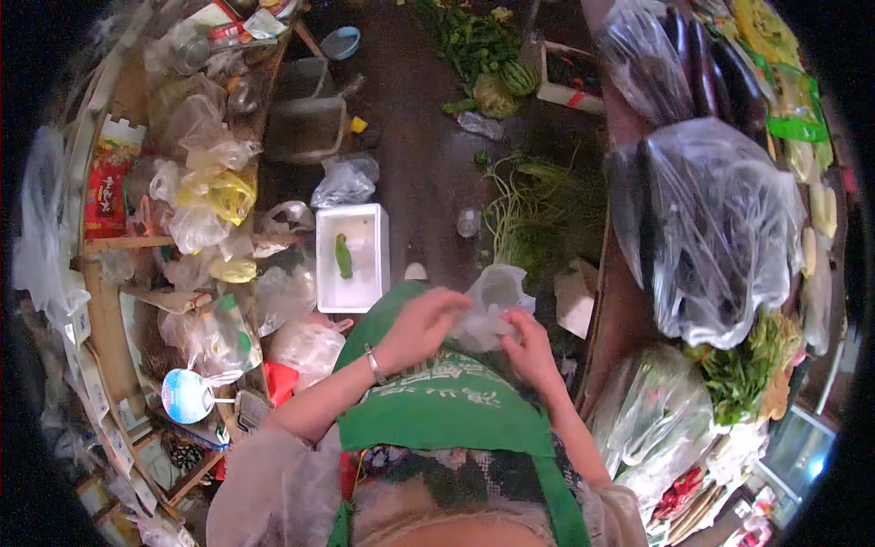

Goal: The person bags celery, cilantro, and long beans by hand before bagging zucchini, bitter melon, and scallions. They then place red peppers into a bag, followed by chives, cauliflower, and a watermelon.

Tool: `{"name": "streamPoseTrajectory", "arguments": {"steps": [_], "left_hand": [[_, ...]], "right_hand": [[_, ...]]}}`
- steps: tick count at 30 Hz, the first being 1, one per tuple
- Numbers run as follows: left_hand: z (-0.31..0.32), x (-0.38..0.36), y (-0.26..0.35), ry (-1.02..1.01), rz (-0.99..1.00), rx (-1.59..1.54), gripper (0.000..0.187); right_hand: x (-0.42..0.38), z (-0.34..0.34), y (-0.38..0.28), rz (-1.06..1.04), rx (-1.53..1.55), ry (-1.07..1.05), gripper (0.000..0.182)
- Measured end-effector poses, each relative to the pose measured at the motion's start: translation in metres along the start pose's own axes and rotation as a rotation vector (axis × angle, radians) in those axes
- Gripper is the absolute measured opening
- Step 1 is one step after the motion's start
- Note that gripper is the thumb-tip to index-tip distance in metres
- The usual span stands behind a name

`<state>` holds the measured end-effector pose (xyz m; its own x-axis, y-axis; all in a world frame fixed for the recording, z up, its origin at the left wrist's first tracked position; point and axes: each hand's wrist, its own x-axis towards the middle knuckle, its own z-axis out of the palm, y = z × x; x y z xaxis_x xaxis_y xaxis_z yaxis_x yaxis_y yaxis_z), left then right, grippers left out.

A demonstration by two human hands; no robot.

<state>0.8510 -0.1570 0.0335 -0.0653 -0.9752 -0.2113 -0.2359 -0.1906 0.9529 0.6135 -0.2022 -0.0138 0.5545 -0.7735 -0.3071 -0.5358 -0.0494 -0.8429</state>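
A thin, translucent white plastic bag [499, 294] hangs in front of the green apron [428, 415], its mouth spread toward the floor side. My right hand [530, 354] pinches the bag's near right edge between thumb and fingers. My left hand [424, 330], with a bracelet at its wrist, is at the bag's left side. Its fingers are smeared by motion and overlap the bag's edge, so I cannot tell whether they grip it. Left of the hands, a white foam box [380, 264] stands on the floor with a green vegetable [343, 256] inside.
Plastic bags [219, 196] crowd the left shelving, near a blue-and-white round fan [187, 396]. Leafy stalks [529, 205] and more greens [474, 46] lie on the floor ahead. Along the right counter are eggplants [702, 68] and a large clear plastic bag [725, 228].
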Motion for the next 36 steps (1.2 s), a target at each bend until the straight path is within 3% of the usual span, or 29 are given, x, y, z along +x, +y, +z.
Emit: {"name": "streamPoseTrajectory", "arguments": {"steps": [5,8,12,18,20,24,26,30,31,32,34,36], "left_hand": [[-0.053,0.041,-0.003,0.104,-0.016,0.060,0.026],[-0.096,0.075,-0.017,0.099,-0.068,0.014,0.025],[-0.168,0.119,-0.036,0.028,-0.144,-0.006,0.023],[-0.275,0.165,-0.063,0.092,-0.262,0.031,0.025],[-0.298,0.185,-0.061,0.102,-0.326,0.041,0.025],[-0.309,0.231,-0.061,0.088,-0.321,0.062,0.025],[-0.306,0.257,-0.057,0.012,-0.191,0.153,0.027],[-0.305,0.312,-0.053,-0.137,-0.186,0.141,0.026],[-0.307,0.329,-0.049,-0.154,-0.193,0.180,0.026],[-0.310,0.348,-0.048,-0.148,-0.192,0.190,0.026],[-0.309,0.377,-0.045,-0.078,-0.234,0.215,0.026],[-0.308,0.410,-0.044,-0.096,-0.200,0.206,0.025]], "right_hand": [[0.078,-0.005,-0.014,0.042,0.033,-0.003,0.035],[0.129,-0.002,0.001,-0.012,-0.071,0.124,0.032],[0.197,-0.014,0.009,0.073,-0.040,0.192,0.034],[0.268,-0.049,0.052,0.214,-0.308,0.514,0.032],[0.279,-0.071,0.055,0.372,-0.298,0.488,0.038],[0.295,-0.093,0.074,0.435,-0.269,0.559,0.048],[0.308,-0.095,0.081,0.574,-0.358,0.567,0.055],[0.340,-0.114,0.110,0.819,-0.562,0.573,0.070],[0.347,-0.107,0.152,0.623,-0.607,0.587,0.071],[0.364,-0.111,0.159,0.623,-0.503,0.478,0.066],[0.396,-0.100,0.145,0.580,-0.114,0.463,0.062],[0.427,-0.087,0.135,0.587,-0.168,0.396,0.060]]}}
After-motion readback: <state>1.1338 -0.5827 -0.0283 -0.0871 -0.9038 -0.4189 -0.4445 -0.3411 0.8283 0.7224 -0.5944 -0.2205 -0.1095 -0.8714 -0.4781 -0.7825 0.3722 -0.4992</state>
